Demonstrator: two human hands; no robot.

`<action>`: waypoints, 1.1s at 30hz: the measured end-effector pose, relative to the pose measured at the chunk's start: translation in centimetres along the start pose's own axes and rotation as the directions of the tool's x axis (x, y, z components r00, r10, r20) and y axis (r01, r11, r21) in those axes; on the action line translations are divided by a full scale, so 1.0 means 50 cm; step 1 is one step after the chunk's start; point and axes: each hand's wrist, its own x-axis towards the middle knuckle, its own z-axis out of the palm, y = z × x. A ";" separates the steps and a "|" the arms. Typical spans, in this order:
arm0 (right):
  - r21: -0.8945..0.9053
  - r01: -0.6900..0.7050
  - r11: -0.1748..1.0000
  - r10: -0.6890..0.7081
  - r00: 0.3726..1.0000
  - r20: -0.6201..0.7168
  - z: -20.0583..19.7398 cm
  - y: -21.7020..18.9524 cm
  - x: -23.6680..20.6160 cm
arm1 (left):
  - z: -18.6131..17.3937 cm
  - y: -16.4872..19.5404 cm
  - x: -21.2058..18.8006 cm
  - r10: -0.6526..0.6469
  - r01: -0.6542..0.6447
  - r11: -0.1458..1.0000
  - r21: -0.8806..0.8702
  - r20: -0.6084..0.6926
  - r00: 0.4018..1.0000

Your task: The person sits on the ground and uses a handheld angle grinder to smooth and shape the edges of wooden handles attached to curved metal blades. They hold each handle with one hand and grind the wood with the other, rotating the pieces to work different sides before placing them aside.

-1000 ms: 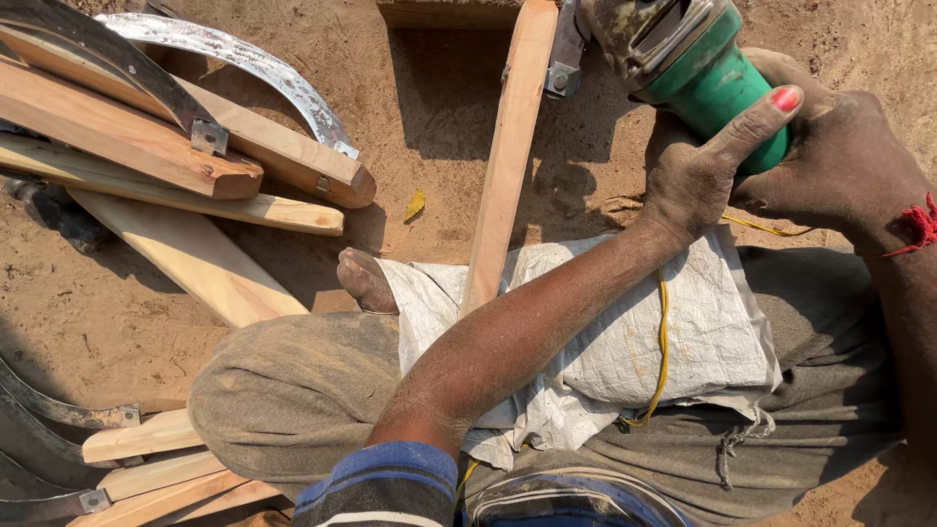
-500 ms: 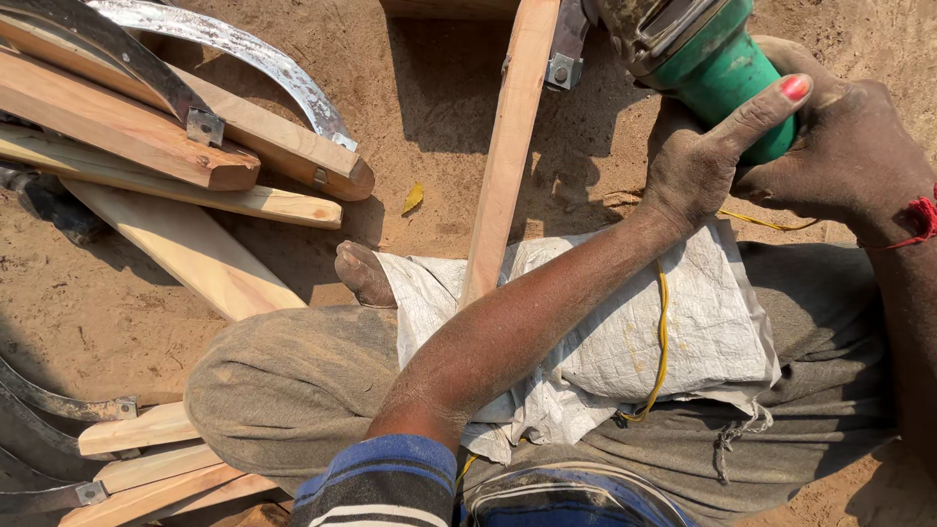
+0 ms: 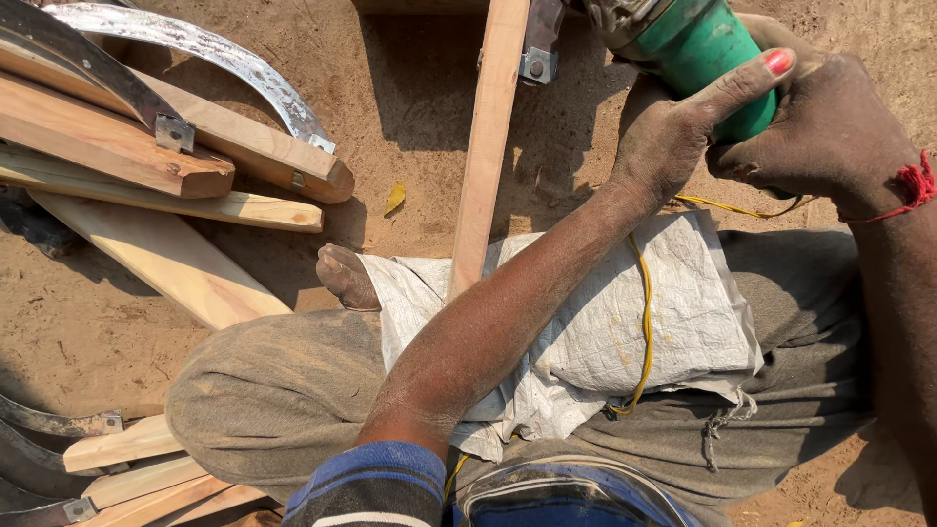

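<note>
Both hands grip a green grinder [image 3: 698, 54] at the top of the view: the left hand [image 3: 673, 132] wraps its near side with the thumb laid over the body, and the right hand [image 3: 830, 122] closes round its right side. Just left of it, a wooden stick [image 3: 486, 146] runs down onto the white sack [image 3: 595, 332] across the person's lap, with a yellow cord [image 3: 644, 322] trailing over the sack.

Green power tool [image 3: 698, 49], angle-grinder type: cylindrical green body, grey metal head at upper left end, partly cut off by top edge of view. Held tilted, above sandy ground. Left hand [image 3: 673, 132] wraps body from below, thumb laid across green casing. Right hand [image 3: 830, 122] grips rear end. Thin yellow cord [image 3: 644, 322] runs down from it over white sack.
</note>
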 end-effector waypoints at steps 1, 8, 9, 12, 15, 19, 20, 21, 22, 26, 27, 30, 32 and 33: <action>-0.002 -0.003 1.000 0.003 1.000 -0.007 0.001 0.002 0.000 | -0.003 0.002 0.001 -0.232 0.233 0.915 -0.330 0.044 0.972; 0.185 -0.216 0.959 0.205 0.976 0.076 -0.011 -0.049 -0.001 | -0.018 0.055 0.019 -0.220 0.217 0.900 -0.379 0.035 0.975; 0.225 -0.217 0.950 0.202 0.976 0.086 -0.015 -0.059 -0.002 | -0.023 0.068 0.018 -0.244 0.242 0.895 -0.375 0.042 0.969; 0.450 -0.151 0.880 0.123 0.988 0.091 -0.038 -0.077 -0.003 | -0.040 0.105 0.015 -0.389 0.383 0.886 -0.260 0.029 0.921; 0.610 -0.014 0.793 -0.035 0.997 0.069 -0.079 -0.072 -0.008 | -0.051 0.136 0.016 -0.492 0.481 0.863 -0.157 -0.035 0.870; 0.886 -0.005 0.464 0.145 0.987 -0.070 -0.124 -0.054 -0.016 | -0.056 0.159 0.013 -0.600 0.567 0.792 -0.227 -0.116 0.792; 0.902 0.049 0.429 0.149 0.981 -0.124 -0.129 -0.050 -0.017 | -0.055 0.162 0.013 -0.589 0.543 0.790 -0.285 -0.103 0.802; 0.914 0.106 0.392 0.149 0.973 -0.177 -0.130 -0.047 -0.017 | -0.056 0.163 0.013 -0.579 0.520 0.783 -0.341 -0.096 0.810; 0.924 0.103 0.368 0.155 0.973 -0.170 -0.130 -0.044 -0.018 | -0.057 0.164 0.013 -0.582 0.522 0.774 -0.358 -0.079 0.809; 0.954 0.105 0.279 0.152 0.977 -0.152 -0.120 -0.042 -0.017 | -0.062 0.161 0.013 -0.593 0.524 0.742 -0.419 -0.046 0.804; 0.959 0.105 0.262 0.154 0.977 -0.149 -0.119 -0.043 -0.017 | -0.063 0.160 0.013 -0.598 0.526 0.732 -0.432 -0.039 0.800; 0.961 0.111 0.253 0.133 0.980 -0.149 -0.121 -0.052 -0.016 | -0.065 0.159 0.013 -0.597 0.524 0.739 -0.424 -0.050 0.801; 0.964 0.109 0.241 0.130 0.981 -0.144 -0.124 -0.059 -0.015 | -0.065 0.160 0.012 -0.582 0.508 0.741 -0.439 -0.044 0.812; 0.967 0.105 0.234 0.132 0.982 -0.139 -0.125 -0.062 -0.015 | -0.064 0.161 0.012 -0.579 0.503 0.740 -0.446 -0.040 0.815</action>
